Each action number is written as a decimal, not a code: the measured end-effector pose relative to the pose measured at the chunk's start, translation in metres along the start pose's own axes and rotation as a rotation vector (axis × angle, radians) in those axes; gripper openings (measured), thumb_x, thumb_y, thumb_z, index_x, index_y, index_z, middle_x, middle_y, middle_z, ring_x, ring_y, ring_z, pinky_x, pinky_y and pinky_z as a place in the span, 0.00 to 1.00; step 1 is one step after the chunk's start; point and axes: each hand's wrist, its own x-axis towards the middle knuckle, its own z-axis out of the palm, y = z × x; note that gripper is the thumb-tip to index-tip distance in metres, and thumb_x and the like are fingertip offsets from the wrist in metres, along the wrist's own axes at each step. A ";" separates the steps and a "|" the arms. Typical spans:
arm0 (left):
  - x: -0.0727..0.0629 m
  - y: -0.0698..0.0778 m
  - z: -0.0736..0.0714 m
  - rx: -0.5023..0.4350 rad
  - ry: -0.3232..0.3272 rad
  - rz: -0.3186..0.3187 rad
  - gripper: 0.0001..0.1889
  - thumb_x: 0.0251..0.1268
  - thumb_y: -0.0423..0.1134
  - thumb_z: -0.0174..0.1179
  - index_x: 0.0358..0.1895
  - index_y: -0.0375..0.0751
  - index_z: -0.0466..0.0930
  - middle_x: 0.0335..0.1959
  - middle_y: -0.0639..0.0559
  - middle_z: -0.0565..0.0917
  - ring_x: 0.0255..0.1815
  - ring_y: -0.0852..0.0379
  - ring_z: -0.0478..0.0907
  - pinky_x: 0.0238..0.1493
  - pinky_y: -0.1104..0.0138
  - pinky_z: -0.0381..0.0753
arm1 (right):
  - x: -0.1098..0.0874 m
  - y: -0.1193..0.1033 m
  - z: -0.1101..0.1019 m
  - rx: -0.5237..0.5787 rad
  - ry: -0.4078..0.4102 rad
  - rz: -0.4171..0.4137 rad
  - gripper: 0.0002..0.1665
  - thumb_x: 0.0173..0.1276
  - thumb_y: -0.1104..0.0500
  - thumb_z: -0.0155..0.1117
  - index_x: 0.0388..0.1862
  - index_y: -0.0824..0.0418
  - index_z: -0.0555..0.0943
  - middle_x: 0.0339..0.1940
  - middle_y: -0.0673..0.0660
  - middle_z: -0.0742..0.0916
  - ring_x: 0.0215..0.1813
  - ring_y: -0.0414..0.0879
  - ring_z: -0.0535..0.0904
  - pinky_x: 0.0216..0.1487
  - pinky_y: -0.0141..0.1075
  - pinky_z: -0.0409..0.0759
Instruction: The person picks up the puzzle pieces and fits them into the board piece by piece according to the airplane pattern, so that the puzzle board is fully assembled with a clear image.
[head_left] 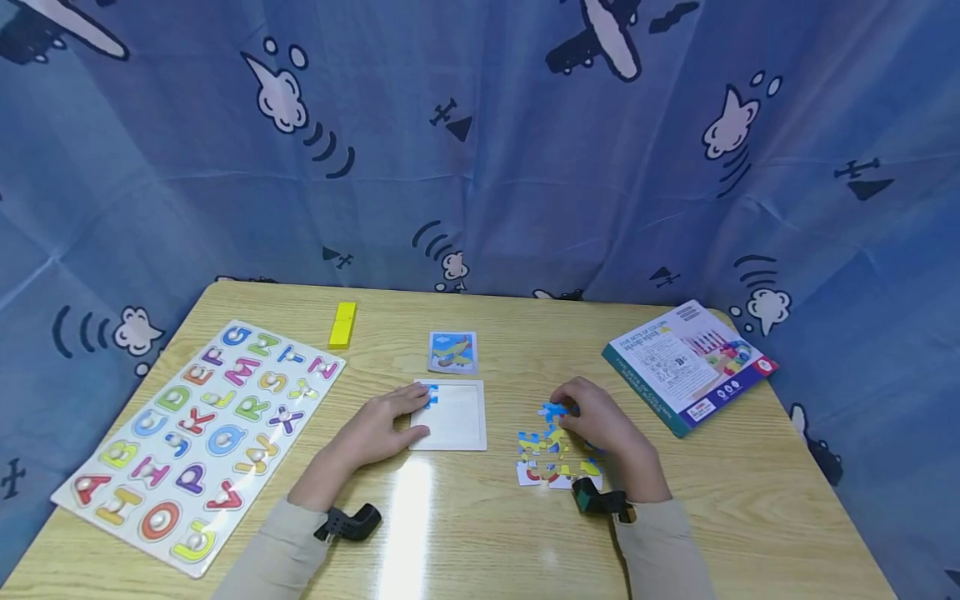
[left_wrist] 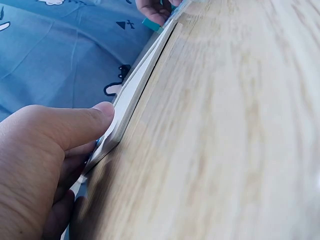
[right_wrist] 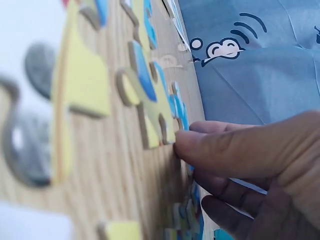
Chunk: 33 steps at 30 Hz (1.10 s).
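Note:
In the head view, my left hand [head_left: 381, 425] rests on the left side of a white square puzzle tray [head_left: 457, 417], fingers stretched over its upper left part and thumb lower down. Beside those fingers, blue puzzle pieces [head_left: 432, 396] sit in the tray's upper left corner. In the left wrist view the thumb [left_wrist: 102, 115] lies along the tray's edge. My right hand [head_left: 600, 421] pinches a blue puzzle piece [head_left: 552, 411] between thumb and fingers, at the top of a group of loose blue, yellow and white pieces [head_left: 531, 444] on the table.
A picture card of a yellow airplane [head_left: 453, 352] lies just behind the tray. To the left is an alphabet board [head_left: 251, 383] with knobbed letters, with yellow blocks [head_left: 342, 325] behind it. A box [head_left: 690, 367] lies at the back right. A blue patterned curtain [head_left: 480, 167] hangs behind the table.

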 end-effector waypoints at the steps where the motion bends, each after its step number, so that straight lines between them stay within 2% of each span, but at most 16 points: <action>1: 0.000 0.000 0.000 0.000 0.001 0.000 0.28 0.63 0.49 0.62 0.64 0.42 0.72 0.68 0.49 0.70 0.71 0.50 0.64 0.70 0.54 0.64 | 0.000 -0.001 0.000 -0.006 -0.001 0.005 0.14 0.61 0.67 0.66 0.47 0.63 0.81 0.46 0.57 0.81 0.49 0.52 0.77 0.54 0.49 0.78; 8: 0.000 0.000 0.000 0.002 0.002 0.002 0.28 0.63 0.49 0.62 0.64 0.42 0.72 0.68 0.49 0.70 0.71 0.50 0.63 0.70 0.54 0.64 | 0.001 -0.002 0.001 -0.043 -0.007 0.013 0.12 0.61 0.65 0.66 0.45 0.62 0.80 0.44 0.57 0.80 0.46 0.50 0.75 0.51 0.47 0.78; 17: 0.000 -0.001 0.001 0.004 -0.006 0.012 0.30 0.61 0.51 0.62 0.65 0.42 0.72 0.69 0.49 0.69 0.71 0.50 0.63 0.70 0.54 0.65 | 0.001 -0.011 -0.001 -0.024 0.017 0.029 0.14 0.62 0.63 0.66 0.46 0.61 0.79 0.45 0.56 0.82 0.44 0.48 0.76 0.48 0.45 0.79; 25: 0.000 -0.002 0.001 0.020 -0.003 0.028 0.37 0.55 0.58 0.65 0.66 0.42 0.71 0.69 0.51 0.69 0.71 0.49 0.63 0.70 0.54 0.65 | 0.003 -0.024 0.005 0.022 0.064 -0.030 0.14 0.63 0.61 0.65 0.48 0.60 0.79 0.45 0.55 0.81 0.47 0.48 0.76 0.50 0.45 0.79; 33: 0.000 -0.001 0.001 0.027 -0.021 0.020 0.38 0.53 0.56 0.67 0.66 0.42 0.70 0.69 0.49 0.68 0.72 0.49 0.62 0.70 0.54 0.65 | 0.005 -0.042 0.016 0.055 0.103 -0.098 0.14 0.64 0.61 0.64 0.49 0.61 0.79 0.47 0.55 0.80 0.44 0.46 0.76 0.48 0.41 0.79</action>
